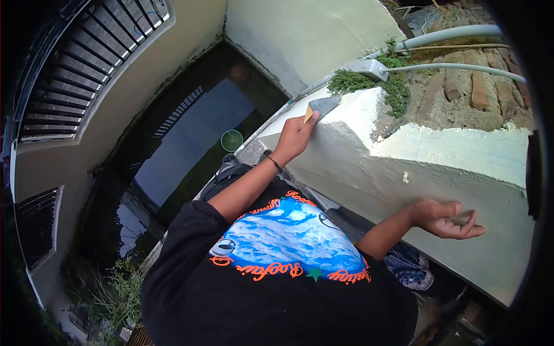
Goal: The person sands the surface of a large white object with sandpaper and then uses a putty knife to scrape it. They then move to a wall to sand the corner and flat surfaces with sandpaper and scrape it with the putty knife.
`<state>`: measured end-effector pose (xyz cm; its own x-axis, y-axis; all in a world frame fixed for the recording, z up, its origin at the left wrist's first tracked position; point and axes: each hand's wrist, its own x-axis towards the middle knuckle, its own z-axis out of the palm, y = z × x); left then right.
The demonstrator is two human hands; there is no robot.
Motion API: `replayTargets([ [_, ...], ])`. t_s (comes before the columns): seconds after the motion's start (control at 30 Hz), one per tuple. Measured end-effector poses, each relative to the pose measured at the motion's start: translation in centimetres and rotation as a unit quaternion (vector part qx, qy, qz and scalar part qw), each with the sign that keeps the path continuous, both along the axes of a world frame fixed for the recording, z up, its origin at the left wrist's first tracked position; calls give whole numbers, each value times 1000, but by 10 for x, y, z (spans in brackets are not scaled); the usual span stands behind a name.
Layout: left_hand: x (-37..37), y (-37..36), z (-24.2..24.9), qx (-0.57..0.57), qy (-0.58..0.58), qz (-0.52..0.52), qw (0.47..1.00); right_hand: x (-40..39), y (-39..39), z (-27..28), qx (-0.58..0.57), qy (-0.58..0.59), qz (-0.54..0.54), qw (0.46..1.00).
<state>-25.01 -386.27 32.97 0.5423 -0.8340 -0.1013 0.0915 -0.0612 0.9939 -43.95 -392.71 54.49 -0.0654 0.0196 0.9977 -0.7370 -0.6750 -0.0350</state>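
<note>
My left hand (296, 136) is closed on a folded piece of sandpaper (326, 106), grey on one face and tan on the other. The sandpaper is at the white-painted top of the low wall (352, 115), close to a clump of green plants (353, 81). My right hand (447, 219) is in front of the wall's smooth pale side, with the palm turned partly up. Its fingers are half curled, with gaps between them, and nothing shows in them. A dark band circles my left wrist.
Rough bricks (456, 89) top the wall, with a grey pipe (456, 36) and a white junction box (372, 69) beside them. To the left, dark water (190, 147) lies far below with a green basin (232, 140). A barred opening (86, 75) is at upper left.
</note>
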Motion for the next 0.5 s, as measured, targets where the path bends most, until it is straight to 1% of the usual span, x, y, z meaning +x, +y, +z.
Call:
replayTargets([
  [0.03, -1, 4, 25, -48, 11, 10, 999, 0, 0, 1, 2, 3, 0, 1000],
  [0.07, -1, 7, 40, -94, 22, 20, 995, 0, 0, 1, -1, 0, 2, 1000],
  [0.1, 0, 6, 42, -115, 12, 10, 993, 1, 0, 1, -6, -6, 5, 1000],
  [0.17, 2, 4, 36, -113, 2, 17, 993, 2, 0, 1, -5, -7, 9, 1000],
  [0.23, 4, 0, 18, -113, -10, 20, 993, 1, 0, 0, -8, -9, 10, 1000],
  [0.3, 4, 0, -18, 14, -32, 7, 999, -1, 0, -1, -11, 4, 7, 1000],
  [0.37, 0, 2, -32, 29, -30, 16, 999, -1, 0, 0, -11, 5, 7, 1000],
  [0.43, 4, 2, -23, 41, -31, 25, 998, 0, 0, -1, -14, 3, 6, 1000],
  [0.5, 5, 7, -7, 14, 27, -6, 1000, 0, -1, -2, -16, 4, 7, 1000],
])
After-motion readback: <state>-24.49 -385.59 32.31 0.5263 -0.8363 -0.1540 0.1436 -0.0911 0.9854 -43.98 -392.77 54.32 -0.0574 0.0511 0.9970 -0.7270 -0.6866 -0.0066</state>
